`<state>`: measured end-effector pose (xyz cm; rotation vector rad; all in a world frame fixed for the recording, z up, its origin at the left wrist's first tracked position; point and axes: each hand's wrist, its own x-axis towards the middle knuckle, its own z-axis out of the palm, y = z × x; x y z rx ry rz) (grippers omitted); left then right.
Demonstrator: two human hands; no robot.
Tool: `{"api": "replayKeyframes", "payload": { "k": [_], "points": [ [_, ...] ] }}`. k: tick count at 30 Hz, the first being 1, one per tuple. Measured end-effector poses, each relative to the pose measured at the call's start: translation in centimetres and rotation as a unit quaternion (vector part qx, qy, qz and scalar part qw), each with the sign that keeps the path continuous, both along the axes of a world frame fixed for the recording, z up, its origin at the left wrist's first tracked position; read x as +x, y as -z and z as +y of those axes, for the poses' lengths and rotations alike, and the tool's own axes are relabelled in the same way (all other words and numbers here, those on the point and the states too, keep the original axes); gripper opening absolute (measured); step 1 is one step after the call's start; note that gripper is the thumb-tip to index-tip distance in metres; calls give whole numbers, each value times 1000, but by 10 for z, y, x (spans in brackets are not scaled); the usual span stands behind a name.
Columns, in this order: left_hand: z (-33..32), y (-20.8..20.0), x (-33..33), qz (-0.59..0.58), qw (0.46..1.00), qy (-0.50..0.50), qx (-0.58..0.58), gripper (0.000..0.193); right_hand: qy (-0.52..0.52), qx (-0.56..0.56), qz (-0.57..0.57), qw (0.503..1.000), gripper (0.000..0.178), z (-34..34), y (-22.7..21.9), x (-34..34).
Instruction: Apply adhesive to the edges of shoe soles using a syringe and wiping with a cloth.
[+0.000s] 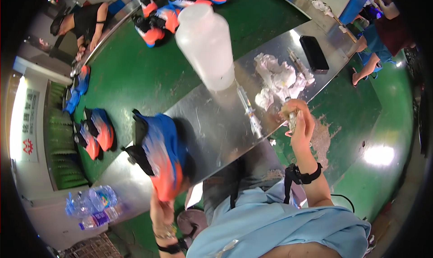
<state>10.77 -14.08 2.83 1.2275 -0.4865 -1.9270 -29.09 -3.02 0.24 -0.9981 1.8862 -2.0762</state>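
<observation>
Left grip (163, 209): 1 shoe (168, 149), blue-white-orange with black lining. Your fingers close at its orange toe, partly hidden by it; the shoe tilts, toe towards you, over the counter (198, 131). Right grip (301, 116): fingers curled in, pinching 1 small slim object; its kind you cannot tell.

Counts, by position. Just beyond the right grip: 1 heap of crumpled white wipes (275, 75). Beyond that: 1 clear syringe (300, 65) and 1 black phone (314, 55). Left of the right grip: 1 further clear syringe, lying on bare metal, and 1 white bottle (205, 46), standing. Left of and beyond the left grip: 2 orange-blue shoes (103, 129), then 2 blue shoes (72, 100). Far beyond both: several overlapping shoes, count uncertain. Left of the left grip: at least 2 clear plastic bottles (101, 218).

Surface: shiny metal, bordering a scuffed green surface (131, 82). Room: green floor (356, 122); 2 other people, far left and far right.
</observation>
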Motion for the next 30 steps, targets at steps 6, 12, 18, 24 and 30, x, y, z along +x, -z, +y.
{"api": "replayKeyframes", "payload": {
  "k": [6,12,18,24,30],
  "points": [
    [76,-16,71,-205,974,27,-90,34,-37,-10,-31,999,31,-5,-7,5],
    [22,-31,70,-308,902,-23,-301,27,23,-3,-14,1000,33,-13,-1,9],
    [-41,-60,-30,-193,845,-45,-497,42,-90,-56,-75,992,36,-2,-76,53],
    [-62,-78,-88,-87,711,102,-690,52,-342,-180,-194,902,31,-14,-140,110],
    [-69,-85,-98,-147,635,178,-737,65,-503,-189,-308,785,28,-26,-137,106]
  ]
}}
